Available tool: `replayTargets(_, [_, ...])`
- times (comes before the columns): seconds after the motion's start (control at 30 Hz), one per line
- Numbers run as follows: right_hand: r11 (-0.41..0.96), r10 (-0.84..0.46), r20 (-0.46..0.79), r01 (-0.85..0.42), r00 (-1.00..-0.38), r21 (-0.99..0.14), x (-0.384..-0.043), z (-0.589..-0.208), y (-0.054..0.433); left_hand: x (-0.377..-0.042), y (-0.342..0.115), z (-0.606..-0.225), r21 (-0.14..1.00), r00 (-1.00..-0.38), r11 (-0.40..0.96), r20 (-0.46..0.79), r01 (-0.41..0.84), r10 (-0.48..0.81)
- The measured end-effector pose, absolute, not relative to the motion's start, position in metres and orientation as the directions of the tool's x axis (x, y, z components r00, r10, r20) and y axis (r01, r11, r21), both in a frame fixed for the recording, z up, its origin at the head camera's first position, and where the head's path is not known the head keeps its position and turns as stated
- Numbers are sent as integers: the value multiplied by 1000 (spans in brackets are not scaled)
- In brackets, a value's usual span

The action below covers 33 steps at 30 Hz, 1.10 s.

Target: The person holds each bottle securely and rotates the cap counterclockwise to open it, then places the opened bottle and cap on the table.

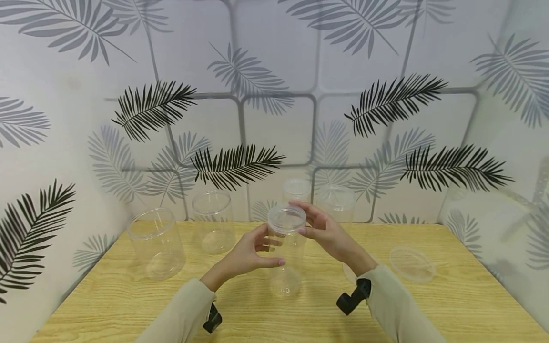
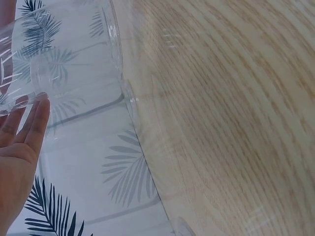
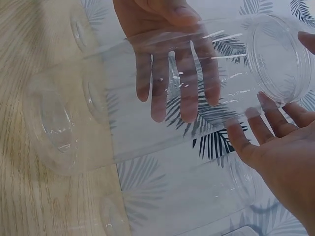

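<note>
A tall clear plastic jar (image 1: 285,257) stands upright over the table, held between both hands. My left hand (image 1: 244,252) grips its body from the left, thumb in front and fingers round the back; they show through the wall in the right wrist view. At the top right, my right hand (image 1: 328,231) holds the jar's thick ringed rim (image 3: 278,59), thumb on the near side and fingers on the far side. Whether that rim includes a separate lid I cannot tell. The left wrist view catches only part of the jar (image 2: 74,54).
Two wide clear jars (image 1: 156,243) (image 1: 213,224) stand at the left of the wooden table (image 1: 240,314). Behind the held jar are two more clear containers (image 1: 296,186) (image 1: 336,197). A flat clear disc (image 1: 412,264) lies at the right. A leaf-patterned backdrop (image 1: 274,128) rises behind.
</note>
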State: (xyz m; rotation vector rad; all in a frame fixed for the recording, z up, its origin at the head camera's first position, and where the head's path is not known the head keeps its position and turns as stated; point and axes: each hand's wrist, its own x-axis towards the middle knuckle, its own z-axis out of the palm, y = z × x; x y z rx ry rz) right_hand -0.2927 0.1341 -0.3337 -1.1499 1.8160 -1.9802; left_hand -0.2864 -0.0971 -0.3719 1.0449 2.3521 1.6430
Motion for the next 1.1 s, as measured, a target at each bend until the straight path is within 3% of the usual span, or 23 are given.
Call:
replayTargets(0.17, [-196,-575,404,-360,-712,-912,-287,-334,131,-287,-97,-373,858,-768,194,298,476,567])
replayTargets(0.37, [-97,-414,439,-441,-797,-892,-275,-337,123,-284,-97,-369,861,-772,185,304,473,558])
replayTargets(0.7, [30,-227,480,-498,-848,-866,-263,-338,107,-288,-97,-373,850,-776,192,327,491,540])
replayTargets(0.93, [50,-200,492,-510,-847,-858,-263,-340,104,-287,-96,-372,853,-784,207,310,479,538])
replayTargets(1.1, [-20,-290,469,-484,-835,-875,-267,-339,109,-287,-95,-371,856,-780,202,306,477,546])
